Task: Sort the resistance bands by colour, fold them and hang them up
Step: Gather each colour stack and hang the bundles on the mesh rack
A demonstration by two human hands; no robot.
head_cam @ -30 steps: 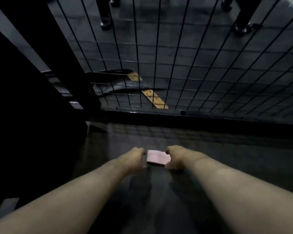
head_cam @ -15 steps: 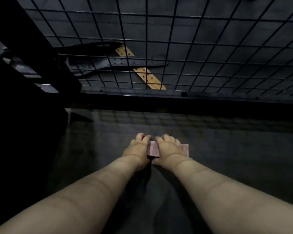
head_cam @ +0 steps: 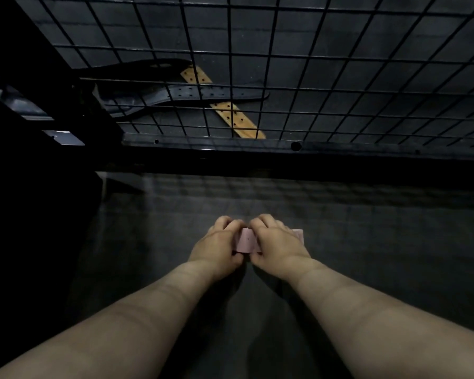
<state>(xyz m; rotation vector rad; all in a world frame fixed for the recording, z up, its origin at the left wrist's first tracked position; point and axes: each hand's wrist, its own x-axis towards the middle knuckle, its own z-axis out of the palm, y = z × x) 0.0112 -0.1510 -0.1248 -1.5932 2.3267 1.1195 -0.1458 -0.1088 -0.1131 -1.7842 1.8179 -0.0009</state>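
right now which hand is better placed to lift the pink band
Right, probably: the right hand lies over most of the pink band, which shows on both sides of it, while the left hand only holds its left end. Both grip it, so it's close.

I see left grip (head_cam: 219, 247) and right grip (head_cam: 278, 244) both pinching the folded pink band (head_cam: 245, 242), wire mesh (head_cam: 312, 77) beyond.
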